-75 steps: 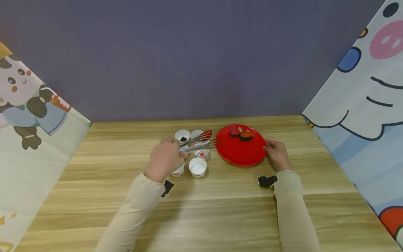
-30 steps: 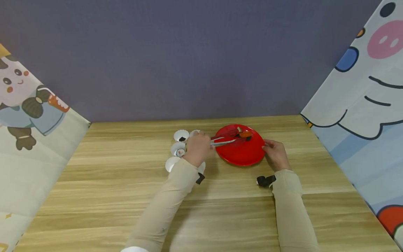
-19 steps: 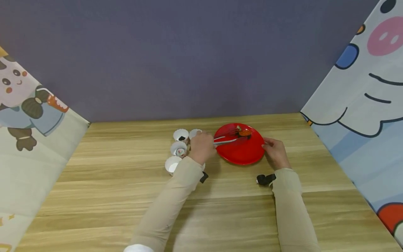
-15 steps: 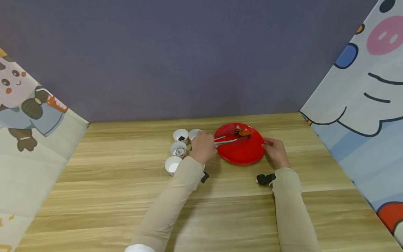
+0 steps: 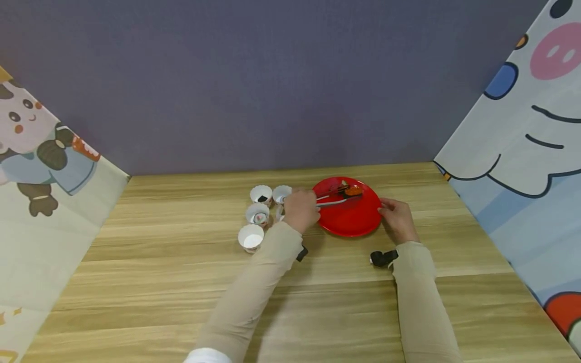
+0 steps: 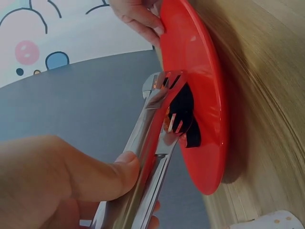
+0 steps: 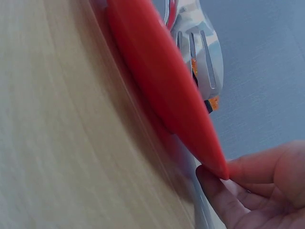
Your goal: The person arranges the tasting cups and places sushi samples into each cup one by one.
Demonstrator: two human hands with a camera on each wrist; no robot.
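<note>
My left hand (image 5: pixel 300 210) grips metal serving tongs (image 6: pixel 143 129) whose slotted heads reach over the red plate (image 5: pixel 347 222). Between those heads sits a piece of sushi with orange roe (image 5: pixel 353 191) and a dark wrap, partly covered by the metal in the left wrist view. Another dark-wrapped piece lies close beside it, mostly hidden behind the tongs. At the plate's right edge, my right hand (image 5: pixel 397 219) pinches the rim, its thumb and fingers on either side of it in the right wrist view.
Left of the plate stand several white paper cups (image 5: pixel 251 237), some partly behind my left hand. One cup (image 5: pixel 261 195) holds a black piece, another cup (image 5: pixel 258 216) a round roll. A grey wall (image 5: pixel 281 101) rises behind the wooden table (image 5: pixel 159 282).
My left hand has carried the tongs rightward from above the cups to the plate, and their heads now flank the roe sushi. My right hand has stayed at the rim.
</note>
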